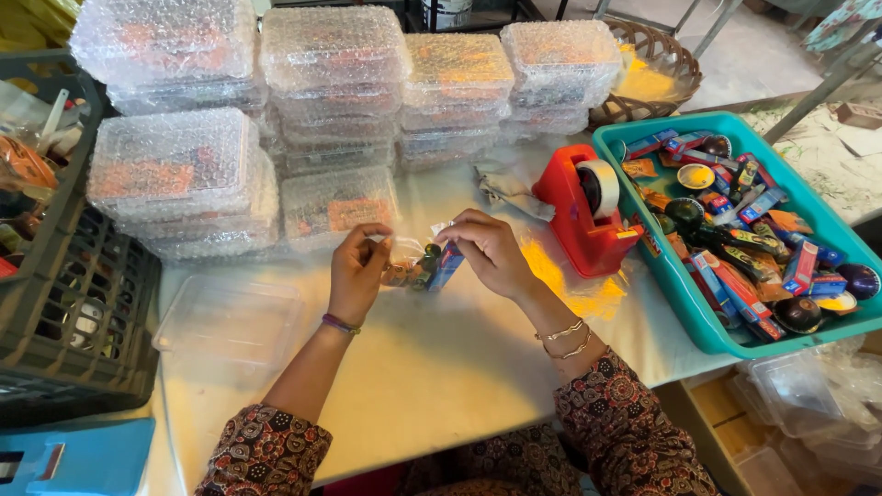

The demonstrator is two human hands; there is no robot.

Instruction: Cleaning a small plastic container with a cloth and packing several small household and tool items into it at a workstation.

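red tape dispenser (588, 216), teal tray (643, 266), black crate (83, 303)

I am seeing both arms wearing sleeves of dark maroon cloth printed all over with small pale flowers and paisley shapes, each sleeve ending just below the elbow and leaving the forearm bare. The left hand (354, 272) is wearing a thin band of purple and dark beads at the wrist. The right hand (489, 253) is wearing two slim gold-coloured bangles sitting a little way up the forearm, and the same printed cloth is showing over the lap between the arms.
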